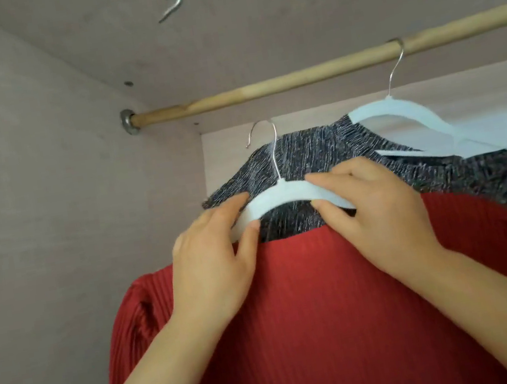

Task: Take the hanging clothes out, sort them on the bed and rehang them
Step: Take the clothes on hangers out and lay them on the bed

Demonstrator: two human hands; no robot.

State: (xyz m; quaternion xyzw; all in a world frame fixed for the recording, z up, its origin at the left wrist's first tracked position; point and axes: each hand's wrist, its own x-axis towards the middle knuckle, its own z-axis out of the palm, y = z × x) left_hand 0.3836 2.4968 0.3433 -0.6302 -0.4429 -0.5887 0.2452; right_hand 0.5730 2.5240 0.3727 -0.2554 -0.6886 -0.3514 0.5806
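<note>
The left hand [214, 264] and the right hand [378, 215] each pinched a shoulder of the white hanger [286, 195], fingers [231, 207] clamped over its top edge with thumbs underneath. The red pleated garment [315, 315] hung from it, inside the wardrobe [46, 191]. Its metal hook stood free just below the wooden rod [294, 80] (not touching it). Behind, a dark speckled garment [322, 154] hung on a second hanger [399, 115], which was hooked over the rod.

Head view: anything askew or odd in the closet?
Yes. The grey speckled garment looks askew on the hanger hooked over the rod, its white arm left bare. A bent wire dangles overhead.
</note>
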